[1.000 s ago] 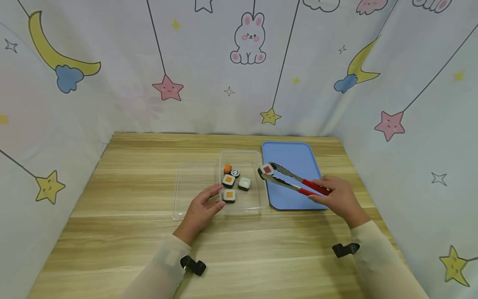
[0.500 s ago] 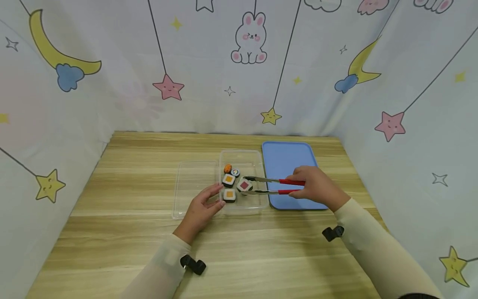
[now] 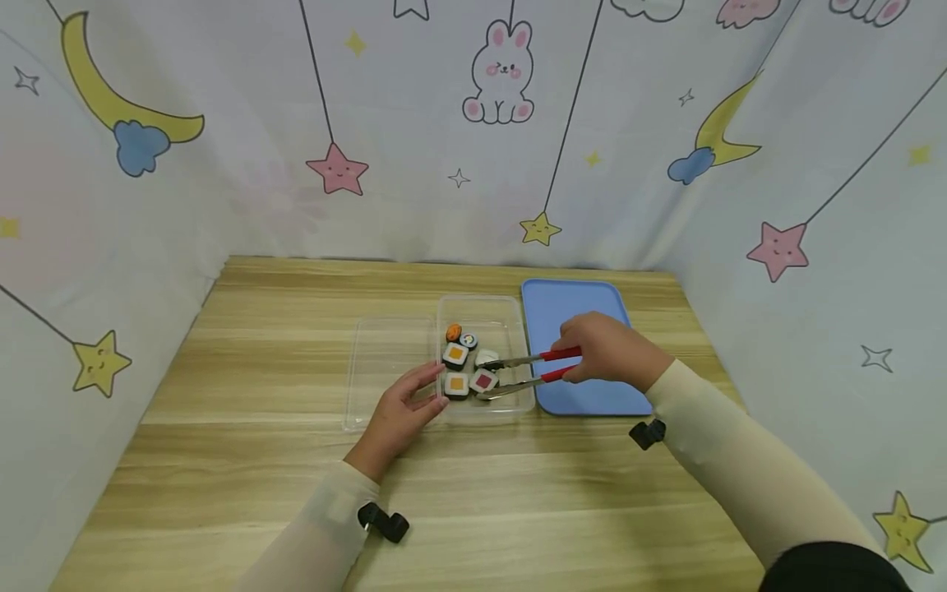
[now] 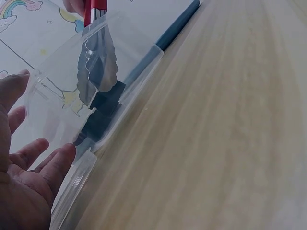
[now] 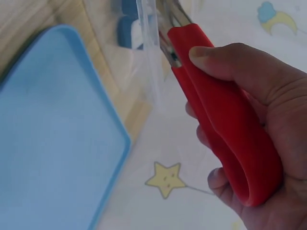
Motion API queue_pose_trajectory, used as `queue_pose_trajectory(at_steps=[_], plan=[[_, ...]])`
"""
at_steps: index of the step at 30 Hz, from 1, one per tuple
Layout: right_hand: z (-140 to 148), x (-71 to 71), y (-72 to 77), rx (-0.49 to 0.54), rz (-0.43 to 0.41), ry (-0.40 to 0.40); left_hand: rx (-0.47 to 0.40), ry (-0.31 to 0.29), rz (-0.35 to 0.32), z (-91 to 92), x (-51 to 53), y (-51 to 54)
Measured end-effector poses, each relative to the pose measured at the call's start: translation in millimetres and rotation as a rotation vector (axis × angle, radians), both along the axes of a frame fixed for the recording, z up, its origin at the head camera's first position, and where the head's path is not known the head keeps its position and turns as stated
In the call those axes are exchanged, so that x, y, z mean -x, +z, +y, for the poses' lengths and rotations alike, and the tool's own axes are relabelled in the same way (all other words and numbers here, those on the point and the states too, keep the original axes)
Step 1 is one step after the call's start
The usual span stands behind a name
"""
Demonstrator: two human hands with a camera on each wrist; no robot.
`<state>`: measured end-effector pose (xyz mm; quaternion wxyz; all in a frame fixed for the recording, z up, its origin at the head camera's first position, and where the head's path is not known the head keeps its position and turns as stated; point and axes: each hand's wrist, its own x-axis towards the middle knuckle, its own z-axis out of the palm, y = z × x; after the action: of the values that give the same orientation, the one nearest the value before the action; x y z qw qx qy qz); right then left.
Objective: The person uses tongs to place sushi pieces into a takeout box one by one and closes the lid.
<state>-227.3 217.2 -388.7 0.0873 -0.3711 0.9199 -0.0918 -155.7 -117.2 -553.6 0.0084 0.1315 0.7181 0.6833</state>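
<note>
The right hand (image 3: 610,349), gripping tongs (image 3: 560,353), has moved the red roll (image 3: 483,380) nearer inside the box (image 3: 481,307), seemingly almost placed, while the left hand (image 3: 399,415) rests loose-fingered at its left side.

No lettering or numbers (nor any brand) can be read.

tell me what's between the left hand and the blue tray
In the head view, the clear container lies between the left hand and the blue tray, holding sushi pieces, with the tongs extending into it.
</note>
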Motion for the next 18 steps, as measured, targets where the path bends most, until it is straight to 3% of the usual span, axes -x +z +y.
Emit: queue_pose_trajectory(at_steps=[11, 15, 18], plan=[[-2, 0.8, 1.4, -0.056, 0.017, -0.013, 0.001, -0.009, -0.007, 0.0, 1.5, -1.1], [17, -2.7, 2.5, 0.029, 0.015, -0.101, 0.003, -0.006, -0.008, -0.6, 1.7, -0.6], [36, -7.0, 0.6, 0.136, 0.014, -0.228, 0.006, -0.004, -0.01, -1.3, 1.5, -0.7]])
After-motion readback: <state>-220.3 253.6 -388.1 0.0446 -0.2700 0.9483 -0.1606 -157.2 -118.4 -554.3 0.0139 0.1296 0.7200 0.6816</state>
